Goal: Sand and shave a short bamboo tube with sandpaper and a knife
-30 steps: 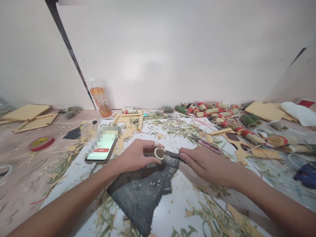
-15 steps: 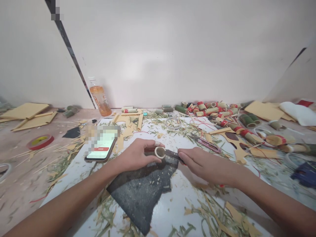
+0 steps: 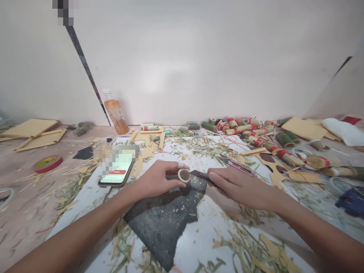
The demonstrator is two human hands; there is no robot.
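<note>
My left hand (image 3: 157, 178) is closed around a short pale bamboo tube (image 3: 183, 175), its open end turned towards my right hand. My right hand (image 3: 239, 185) grips a dark knife (image 3: 202, 175) whose blade tip lies against the rim of the tube. Both hands rest over a dark grey mat (image 3: 165, 220) strewn with shavings, on a white sheet (image 3: 199, 235) covering the floor.
A phone (image 3: 117, 170) with a lit screen lies left of my left hand. An orange drink bottle (image 3: 114, 113) stands by the wall. Bamboo pieces with red tape (image 3: 256, 131) pile up at the right. A red tape roll (image 3: 47, 163) and cardboard sheets (image 3: 31, 132) lie at left.
The knife blade has drawn back slightly to the right, from inside the tube's opening to its rim. My left hand stays closed on the tube in the same place.
</note>
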